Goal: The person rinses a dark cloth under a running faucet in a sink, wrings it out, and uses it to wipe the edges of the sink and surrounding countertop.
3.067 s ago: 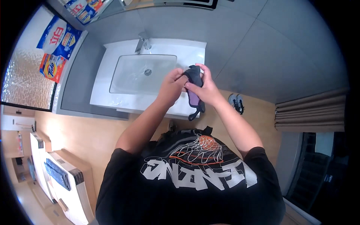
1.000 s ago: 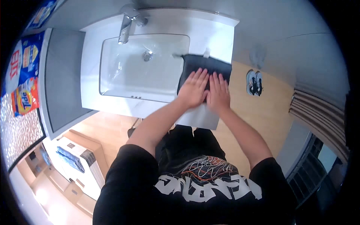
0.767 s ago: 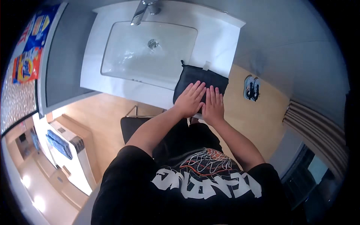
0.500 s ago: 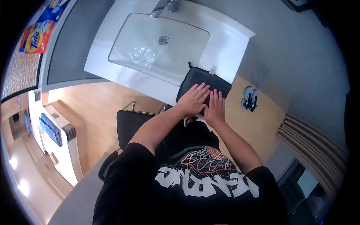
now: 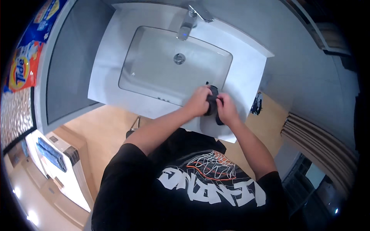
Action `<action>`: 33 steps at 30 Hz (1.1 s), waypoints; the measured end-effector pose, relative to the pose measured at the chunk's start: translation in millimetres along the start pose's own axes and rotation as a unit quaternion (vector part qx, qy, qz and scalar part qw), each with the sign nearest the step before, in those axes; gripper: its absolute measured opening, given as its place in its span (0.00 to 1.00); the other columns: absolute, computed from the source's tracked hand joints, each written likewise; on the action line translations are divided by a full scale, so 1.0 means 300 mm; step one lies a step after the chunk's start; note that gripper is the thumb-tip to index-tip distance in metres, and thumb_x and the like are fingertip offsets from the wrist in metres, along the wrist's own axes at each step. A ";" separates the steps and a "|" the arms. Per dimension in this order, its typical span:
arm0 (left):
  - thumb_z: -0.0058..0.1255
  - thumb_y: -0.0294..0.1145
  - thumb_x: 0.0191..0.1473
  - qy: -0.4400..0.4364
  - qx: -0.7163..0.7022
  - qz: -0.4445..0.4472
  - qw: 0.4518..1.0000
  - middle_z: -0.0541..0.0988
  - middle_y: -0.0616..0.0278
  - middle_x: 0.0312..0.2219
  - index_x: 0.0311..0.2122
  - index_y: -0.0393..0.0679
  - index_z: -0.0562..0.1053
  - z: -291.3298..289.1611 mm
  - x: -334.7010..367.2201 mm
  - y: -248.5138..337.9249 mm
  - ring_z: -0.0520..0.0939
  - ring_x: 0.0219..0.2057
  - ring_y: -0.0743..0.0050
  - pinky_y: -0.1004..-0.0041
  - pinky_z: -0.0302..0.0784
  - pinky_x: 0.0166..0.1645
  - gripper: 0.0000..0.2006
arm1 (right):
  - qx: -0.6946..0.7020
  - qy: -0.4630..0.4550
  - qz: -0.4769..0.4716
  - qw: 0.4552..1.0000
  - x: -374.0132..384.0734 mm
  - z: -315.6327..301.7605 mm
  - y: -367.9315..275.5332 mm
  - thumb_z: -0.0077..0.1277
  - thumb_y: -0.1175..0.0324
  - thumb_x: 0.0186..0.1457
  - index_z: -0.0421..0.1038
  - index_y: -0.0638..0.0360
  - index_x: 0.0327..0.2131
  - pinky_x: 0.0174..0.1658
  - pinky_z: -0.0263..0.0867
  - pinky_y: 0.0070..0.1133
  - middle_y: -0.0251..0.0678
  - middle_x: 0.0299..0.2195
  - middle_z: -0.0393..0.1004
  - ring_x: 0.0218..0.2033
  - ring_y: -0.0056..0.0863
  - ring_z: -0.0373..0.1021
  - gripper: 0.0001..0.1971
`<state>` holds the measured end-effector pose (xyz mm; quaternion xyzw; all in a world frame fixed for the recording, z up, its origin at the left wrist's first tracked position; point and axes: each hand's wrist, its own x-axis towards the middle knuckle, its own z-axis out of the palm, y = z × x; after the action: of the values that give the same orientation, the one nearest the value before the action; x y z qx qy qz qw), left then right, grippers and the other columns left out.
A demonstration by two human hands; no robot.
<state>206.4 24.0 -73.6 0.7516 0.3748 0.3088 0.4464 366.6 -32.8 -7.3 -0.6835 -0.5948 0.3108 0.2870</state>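
Observation:
A black bundle of soft material [image 5: 212,106], seemingly folded cloth or a folded bag, lies at the front right corner of the sink's rim. My left hand [image 5: 198,101] is closed on its left side. With fingers bent, my right hand [image 5: 228,109] pinches its right side near the top. A dark end of it hangs below the right fingers onto the white counter. The fingertips and part of the bundle hide each other. Just beyond is the white rectangular sink [image 5: 150,91].
A chrome faucet [image 5: 185,30] rises behind the sink, whose drain [image 5: 179,59] shows. Orange and blue packets [image 5: 24,68] are at the far left. Folded jeans [image 5: 52,154] lie on a low box-like unit. Shoes [image 5: 257,103] stand on the floor right of the counter, near a striped curtain [image 5: 320,142].
The black piece lay flat under both spread palms; now it is folded into a narrow bundle gripped between my hands. The view has shifted, so the sink appears lower.

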 end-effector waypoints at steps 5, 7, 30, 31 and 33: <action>0.50 0.24 0.42 -0.180 0.109 -0.166 0.963 0.73 0.51 0.43 0.43 0.42 0.69 -0.299 0.172 -0.116 0.71 0.49 0.46 0.58 0.67 0.53 0.18 | -0.215 -0.031 -0.039 0.975 0.269 0.225 -0.047 0.48 0.67 0.56 0.67 0.59 0.39 0.44 0.65 0.36 0.44 0.42 0.70 0.42 0.45 0.68 0.09; 0.56 0.30 0.41 -0.182 0.239 -0.047 0.953 0.73 0.55 0.44 0.45 0.45 0.69 -0.379 0.189 -0.195 0.72 0.51 0.54 0.58 0.68 0.52 0.21 | -0.271 -0.047 -0.058 0.960 0.352 0.301 -0.043 0.49 0.66 0.55 0.68 0.58 0.40 0.45 0.64 0.35 0.42 0.44 0.69 0.45 0.43 0.67 0.11; 0.69 0.37 0.32 -0.179 -0.122 -0.266 0.939 0.75 0.47 0.44 0.48 0.40 0.66 -0.480 0.210 -0.338 0.76 0.48 0.54 0.65 0.70 0.52 0.35 | 0.538 0.054 0.410 0.735 0.530 0.447 -0.152 0.41 0.73 0.54 0.61 0.60 0.52 0.42 0.70 0.36 0.42 0.44 0.69 0.43 0.38 0.69 0.20; 0.72 0.41 0.28 -0.172 -0.104 -0.299 0.933 0.78 0.51 0.41 0.48 0.38 0.68 -0.483 0.232 -0.282 0.78 0.45 0.59 0.66 0.71 0.51 0.38 | 0.549 0.063 0.399 0.732 0.515 0.434 -0.120 0.43 0.73 0.53 0.63 0.61 0.49 0.44 0.68 0.36 0.41 0.44 0.69 0.43 0.38 0.68 0.18; 0.71 0.40 0.30 -0.236 -0.125 -0.300 0.916 0.79 0.53 0.38 0.47 0.41 0.70 -0.486 0.268 -0.295 0.79 0.43 0.59 0.66 0.72 0.49 0.35 | 0.558 0.069 0.382 0.734 0.503 0.392 -0.123 0.44 0.73 0.52 0.64 0.61 0.47 0.46 0.67 0.36 0.41 0.43 0.69 0.44 0.38 0.67 0.17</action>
<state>107.1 183.9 -83.2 0.5929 0.4247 0.0185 0.6840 268.0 124.2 -67.3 -0.5902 0.0181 0.6221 0.5141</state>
